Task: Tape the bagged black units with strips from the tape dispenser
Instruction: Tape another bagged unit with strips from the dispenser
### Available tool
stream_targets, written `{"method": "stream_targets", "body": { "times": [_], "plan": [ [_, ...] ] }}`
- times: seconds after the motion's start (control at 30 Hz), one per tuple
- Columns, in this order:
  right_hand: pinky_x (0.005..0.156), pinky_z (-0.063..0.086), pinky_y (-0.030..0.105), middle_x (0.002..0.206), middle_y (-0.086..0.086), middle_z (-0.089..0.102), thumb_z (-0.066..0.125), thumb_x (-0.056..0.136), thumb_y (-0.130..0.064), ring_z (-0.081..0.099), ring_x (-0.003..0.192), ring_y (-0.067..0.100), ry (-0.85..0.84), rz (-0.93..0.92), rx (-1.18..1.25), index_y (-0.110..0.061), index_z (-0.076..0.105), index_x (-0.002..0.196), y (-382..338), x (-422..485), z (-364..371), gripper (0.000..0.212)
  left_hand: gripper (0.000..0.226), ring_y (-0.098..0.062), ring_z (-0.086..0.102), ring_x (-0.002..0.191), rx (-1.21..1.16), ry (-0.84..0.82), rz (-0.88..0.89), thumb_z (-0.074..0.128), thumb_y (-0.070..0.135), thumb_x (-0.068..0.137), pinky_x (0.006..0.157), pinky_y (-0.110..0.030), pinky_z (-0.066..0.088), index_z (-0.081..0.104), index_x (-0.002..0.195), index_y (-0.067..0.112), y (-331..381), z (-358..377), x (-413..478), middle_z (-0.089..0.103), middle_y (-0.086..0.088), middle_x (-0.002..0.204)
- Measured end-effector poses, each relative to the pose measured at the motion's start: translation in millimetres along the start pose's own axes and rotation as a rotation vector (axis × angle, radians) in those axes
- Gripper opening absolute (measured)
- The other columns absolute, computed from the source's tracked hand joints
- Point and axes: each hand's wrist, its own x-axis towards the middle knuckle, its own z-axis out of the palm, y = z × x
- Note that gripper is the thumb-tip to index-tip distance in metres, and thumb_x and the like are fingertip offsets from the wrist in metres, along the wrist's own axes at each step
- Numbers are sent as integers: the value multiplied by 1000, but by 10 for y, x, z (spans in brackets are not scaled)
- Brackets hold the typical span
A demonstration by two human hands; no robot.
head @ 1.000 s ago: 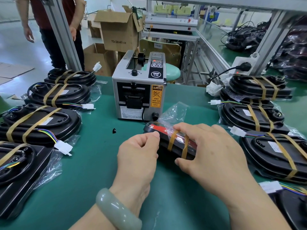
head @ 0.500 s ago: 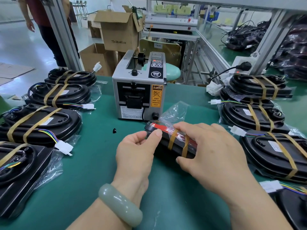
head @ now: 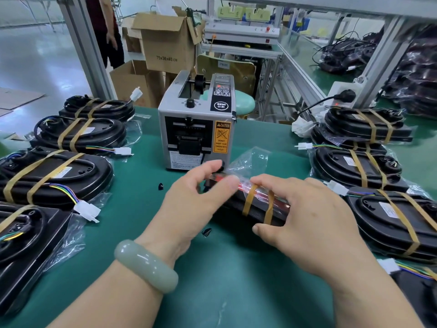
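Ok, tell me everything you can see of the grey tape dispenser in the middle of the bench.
The tape dispenser is a boxy grey machine, metal by its look, standing upright on the green mat with its front toward the camera. The front has a black outlet and an orange caution label; the top carries a black knob, a black button panel and an open bay with a black roller. The left hand is in front of its lower right corner; contact cannot be told.

Green-topped desk [head: 236, 292] w/ alu frame post [head: 87, 50] at far-left corner & 2nd post [head: 387, 50] at far-right w/ socket [head: 343, 95], beyond far edge stacked cardboard boxes [head: 165, 43], mint stool [head: 244, 104] & grey machine [head: 241, 34] on rack, glossy pale floor [head: 35, 62] left w/ a person [head: 106, 31] standing, another green bench [head: 316, 75] right.
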Motion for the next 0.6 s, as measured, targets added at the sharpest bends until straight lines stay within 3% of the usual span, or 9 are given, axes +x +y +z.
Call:
{"method": "stream_targets", "body": {
  "times": [0.07,0.13,0.27,0.33,0.37,0.43,0.47,0.53,0.6],
  "plan": [
    [64,35,27,84,-23,58,76,60,-52,43,82,10,19,-19,21,-58,22,122,18,-3,-18,82,54,5,63,77,10,-21,47,88,47,50,71,-10,47,67,99,40,2,38,6,71,18,89],
    [62,36,27,79,-24,59,78,58,-50,46,79,12,36,-27,31,-57,23,123,31,-1,-32,85,54,-1,62,78,4,-5,43,91,44,47,73,-15,49,67,96,38,10,60,26,71,12,91],
    [59,36,19,60,-27,46,83,52,-44,50,72,14,100,-47,58,-54,34,121,48,7,-47,86,45,3,63,81,76,-60,35,80,51,53,68,-11,46,62,94,42,22,52,74,70,17,91],
    [65,43,24,78,-25,61,83,51,-45,56,80,13,92,-75,46,-51,48,117,61,11,-49,75,44,1,62,86,140,-105,70,83,52,56,74,-13,45,62,93,41,32,2,98,69,17,92],
    [76,45,24,99,-25,65,82,51,-46,59,91,11,84,-100,70,-50,52,119,77,12,-55,75,43,1,61,87,163,-123,90,83,52,58,78,-15,44,62,93,40,36,-29,112,69,16,94],
    [99,36,16,138,-32,43,79,48,-53,49,119,-3,17,-126,250,-52,46,129,161,8,-102,87,41,2,60,84,188,-147,109,83,52,58,80,-19,44,64,92,41,33,-87,148,69,17,94],
    [104,28,8,145,-37,28,77,45,-59,37,128,-11,-31,-131,351,-56,38,132,236,-2,-143,95,41,2,60,79,187,-153,109,82,52,57,77,-20,46,65,92,42,26,-107,170,69,17,93],
    [98,15,-6,143,-47,13,77,38,-64,15,133,-21,-137,-105,460,-64,21,134,411,-34,-184,111,39,0,59,70,123,-149,97,76,50,57,68,-23,48,67,93,38,1,-118,202,70,13,90],
    [91,17,-10,138,-48,21,81,36,-59,16,128,-27,-226,-28,473,-67,19,131,529,-46,-176,114,38,-12,62,84,24,-138,66,79,45,62,82,-34,51,68,94,28,-19,-115,225,71,2,96]
  ]
}}
